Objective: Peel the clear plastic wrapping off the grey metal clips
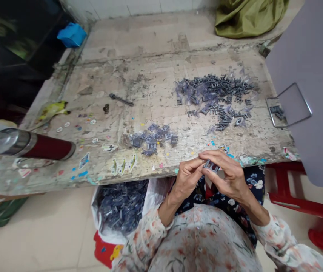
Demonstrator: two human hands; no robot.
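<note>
My left hand (186, 177) and my right hand (226, 174) meet just below the front edge of a worn wooden table (150, 94). Together they pinch one small grey metal piece (211, 165); fingers of both hands are closed on it. A big heap of the same grey pieces (216, 96) lies at the table's right side. A smaller heap in clear wrapping (153, 138) sits nearer the front middle. Under the table edge, left of my lap, an open white bag (122, 206) holds many more pieces.
A red and steel flask (31, 145) lies at the left. On the table are a metal tool (121, 99), a yellow-green scrap (52, 110) and stickers. A grey board with a wire handle (288, 105) stands right, red plastic stools (300, 196) below, green cloth (249, 17) behind.
</note>
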